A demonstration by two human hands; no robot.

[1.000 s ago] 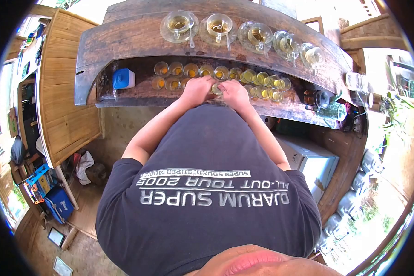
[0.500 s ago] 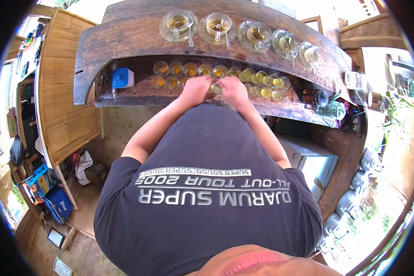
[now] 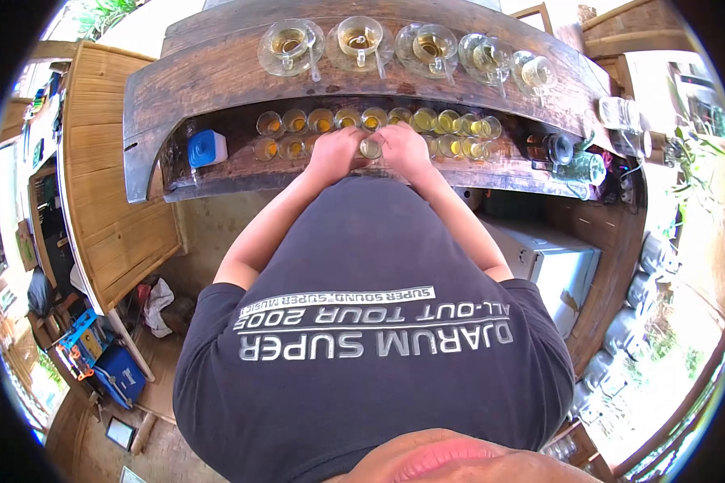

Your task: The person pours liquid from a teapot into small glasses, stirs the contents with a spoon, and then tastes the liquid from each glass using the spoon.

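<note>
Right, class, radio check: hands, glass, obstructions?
Left hand, right hand: either side of small glass, grip unclear. Back row of glasses close beyond. Hands hide part of front row.

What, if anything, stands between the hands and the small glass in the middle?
Nothing visible: the small glass is directly between the left hand and the right hand, fingers of both close beside it.

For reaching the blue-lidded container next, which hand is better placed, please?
Probably the left hand: it is nearer to the blue-lidded container. The right hand is farther and would need to reach past the left.
</note>
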